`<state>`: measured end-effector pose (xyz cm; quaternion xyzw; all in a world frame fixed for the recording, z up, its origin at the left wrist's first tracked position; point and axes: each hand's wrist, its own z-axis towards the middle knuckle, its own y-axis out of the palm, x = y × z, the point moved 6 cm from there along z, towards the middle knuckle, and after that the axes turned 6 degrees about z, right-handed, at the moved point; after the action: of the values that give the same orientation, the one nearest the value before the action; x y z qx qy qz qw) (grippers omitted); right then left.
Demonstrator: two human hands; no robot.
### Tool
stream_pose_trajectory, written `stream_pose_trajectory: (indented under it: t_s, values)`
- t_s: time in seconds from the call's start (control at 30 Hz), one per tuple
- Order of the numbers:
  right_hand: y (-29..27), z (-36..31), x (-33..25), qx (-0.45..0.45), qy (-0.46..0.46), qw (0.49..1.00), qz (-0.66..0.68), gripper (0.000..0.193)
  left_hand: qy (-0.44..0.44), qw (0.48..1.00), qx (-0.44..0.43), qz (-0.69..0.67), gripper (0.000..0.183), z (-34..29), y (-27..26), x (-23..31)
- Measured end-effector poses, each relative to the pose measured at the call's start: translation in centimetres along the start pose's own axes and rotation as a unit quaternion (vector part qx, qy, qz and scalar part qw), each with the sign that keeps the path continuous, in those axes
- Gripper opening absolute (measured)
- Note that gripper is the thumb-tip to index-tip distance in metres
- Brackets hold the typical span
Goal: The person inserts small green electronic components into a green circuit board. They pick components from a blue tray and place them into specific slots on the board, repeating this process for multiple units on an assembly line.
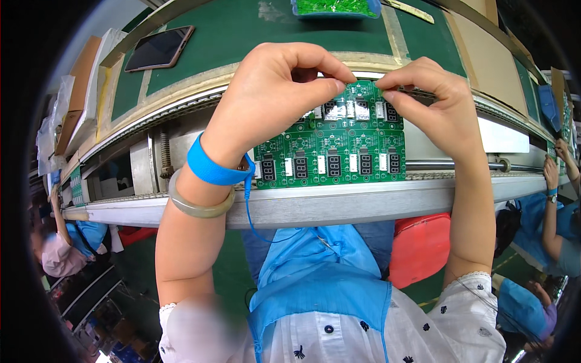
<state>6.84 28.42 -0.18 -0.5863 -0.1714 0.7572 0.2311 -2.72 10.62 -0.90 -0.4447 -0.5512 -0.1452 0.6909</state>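
Note:
A green circuit board panel (348, 136) with several black digit displays and white connectors lies across the conveyor rails in front of me. Over its upper left part is my left hand (284, 88), thumb and index finger pinched together at the far edge. My right hand (433, 100) pinches likewise just to the right, at the same edge. Whatever sits between the fingertips is too small to make out. Part of the panel's left side is hidden under my left hand. A blue wrist strap (209, 162) with a coiled cord circles my left wrist.
Beyond the conveyor, a phone (160, 48) lies on the green bench at left, and a blue tray (336, 16) of small green parts stands at the back. The metal front rail (339, 202) runs between me and the panel. A red stool (419, 249) is below; co-workers' hands (551, 173) show at far right.

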Motion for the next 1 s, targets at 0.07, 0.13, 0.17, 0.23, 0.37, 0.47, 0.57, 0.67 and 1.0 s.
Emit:
stream_pose_trajectory:
  t_s: [0.07,0.13,0.17,0.23,0.37,0.47,0.57,0.67,1.0]
  values:
    - [0.1,0.0,-0.6,-0.006,-0.012,1.000,-0.027,0.017,0.004,1.000,-0.005,0.002,0.017,0.0,0.0,0.0]
    - [0.4,0.0,-1.3,-0.010,-0.036,0.997,-0.069,0.017,0.016,1.000,0.001,0.004,0.017,-0.1,-0.1,0.1]
    - [0.5,0.0,-1.6,-0.012,-0.054,0.994,-0.098,0.017,0.022,1.000,0.004,0.005,0.017,-0.2,-0.1,0.2]
    - [0.8,0.0,-2.1,-0.015,-0.085,0.985,-0.151,0.017,0.020,1.000,0.001,0.008,0.017,-0.2,-0.1,0.3]
    - [1.5,-0.1,-2.9,-0.025,-0.105,0.969,-0.224,0.015,0.048,0.999,0.019,0.005,0.016,-0.2,0.1,0.2]
    - [1.7,-0.1,-3.1,-0.030,-0.099,0.963,-0.249,0.014,0.047,0.999,0.020,0.009,0.016,-0.2,0.0,0.5]
    - [2.0,-0.2,-3.3,-0.031,-0.102,0.957,-0.269,0.015,0.040,0.999,0.023,0.020,0.017,-0.2,0.1,0.4]
    - [2.2,-0.2,-3.6,-0.031,-0.110,0.952,-0.285,0.015,0.042,0.999,0.026,0.022,0.017,-0.3,0.0,0.5]
    - [2.5,-0.1,-4.3,-0.045,-0.117,0.940,-0.316,0.015,0.062,0.997,0.032,0.015,0.018,-0.3,0.1,0.1]
